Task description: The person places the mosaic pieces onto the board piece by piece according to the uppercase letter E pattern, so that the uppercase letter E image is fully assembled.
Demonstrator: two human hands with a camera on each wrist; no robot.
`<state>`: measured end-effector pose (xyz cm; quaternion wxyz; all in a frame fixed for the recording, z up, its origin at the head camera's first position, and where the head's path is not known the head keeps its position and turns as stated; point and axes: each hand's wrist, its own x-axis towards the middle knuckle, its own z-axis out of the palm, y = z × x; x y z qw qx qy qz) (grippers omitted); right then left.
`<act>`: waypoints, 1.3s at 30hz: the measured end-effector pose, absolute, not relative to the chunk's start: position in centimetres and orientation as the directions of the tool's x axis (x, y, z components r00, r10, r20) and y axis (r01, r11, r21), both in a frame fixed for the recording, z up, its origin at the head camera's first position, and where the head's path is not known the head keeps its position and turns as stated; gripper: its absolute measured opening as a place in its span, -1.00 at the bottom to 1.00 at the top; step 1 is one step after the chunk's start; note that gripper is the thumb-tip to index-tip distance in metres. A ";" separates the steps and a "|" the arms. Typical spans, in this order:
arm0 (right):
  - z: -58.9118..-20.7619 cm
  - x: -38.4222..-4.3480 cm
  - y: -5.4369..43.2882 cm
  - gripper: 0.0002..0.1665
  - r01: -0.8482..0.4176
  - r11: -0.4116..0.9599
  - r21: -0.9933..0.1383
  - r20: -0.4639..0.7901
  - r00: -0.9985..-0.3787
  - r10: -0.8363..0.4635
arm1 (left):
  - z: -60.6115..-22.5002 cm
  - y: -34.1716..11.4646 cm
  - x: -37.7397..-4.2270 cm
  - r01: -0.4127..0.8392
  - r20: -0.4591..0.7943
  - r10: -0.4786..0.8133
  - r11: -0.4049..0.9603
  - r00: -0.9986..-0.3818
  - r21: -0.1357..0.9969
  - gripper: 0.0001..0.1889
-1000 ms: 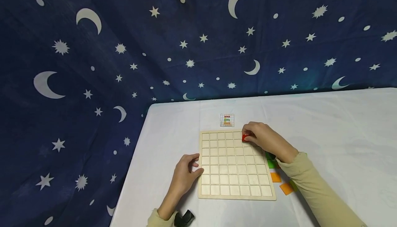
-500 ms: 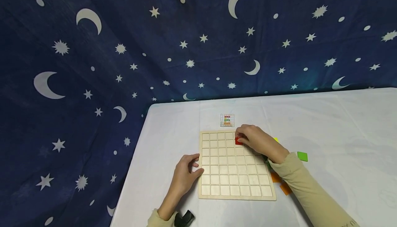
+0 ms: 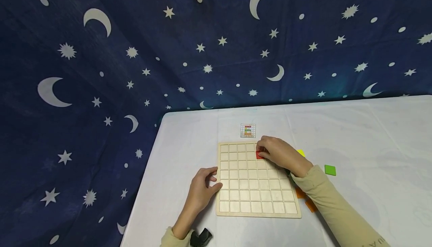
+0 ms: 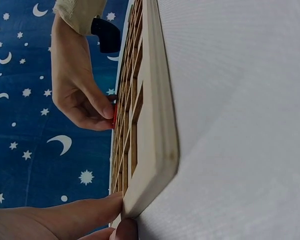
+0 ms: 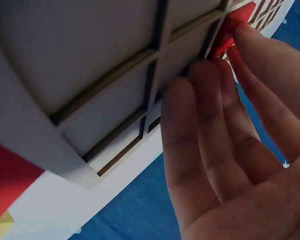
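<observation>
A square wooden grid board (image 3: 258, 215) lies on the white table. My right hand (image 3: 281, 153) pinches a red square tile (image 3: 258, 155) between thumb and fingers, over a cell in the second row from the far edge. The right wrist view shows this red tile (image 5: 240, 16) tilted at the grid, under the fingertips, while the other fingers extend along the board. My left hand (image 3: 199, 190) touches the board's left edge with its thumb and fingertips spread apart; in the left wrist view its thumb (image 4: 85, 215) rests at the rim near a corner.
A small printed card (image 3: 248, 130) with a coloured grid pattern lies beyond the board. To the right are a green tile (image 3: 330, 170), a yellow tile (image 3: 301, 152) and orange tiles (image 3: 311, 205), partly hidden by the right arm. Another red tile (image 5: 10, 180) shows beside the board.
My right hand has moved left and slightly nearer with the red tile, then nearly stopped over one cell. The green and yellow tiles have come into sight. The left hand stays put.
</observation>
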<state>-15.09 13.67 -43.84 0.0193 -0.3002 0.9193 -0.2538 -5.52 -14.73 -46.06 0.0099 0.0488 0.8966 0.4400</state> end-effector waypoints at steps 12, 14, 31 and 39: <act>-42.7 -14.6 15.7 -0.92 -0.488 0.746 -0.453 0.083 -0.857 -0.509 | -46.1 -14.7 -5.5 0.078 0.025 0.096 0.602 -0.995 0.795 -0.51; -42.5 -14.6 16.2 -0.91 -0.477 0.753 -0.454 0.078 -0.863 -0.499 | -46.1 -14.7 -5.5 0.078 0.027 0.093 0.604 -0.995 0.793 -0.51; -42.4 -13.9 20.2 -0.85 -0.413 0.801 -0.434 0.016 -0.892 -0.451 | -46.0 -14.7 -5.5 0.074 0.024 0.090 0.616 -0.996 0.785 -0.51; -42.7 -13.6 21.0 -0.82 -0.392 0.818 -0.422 -0.028 -0.896 -0.444 | -45.9 -14.7 -5.5 0.077 0.024 0.093 0.611 -0.995 0.788 -0.52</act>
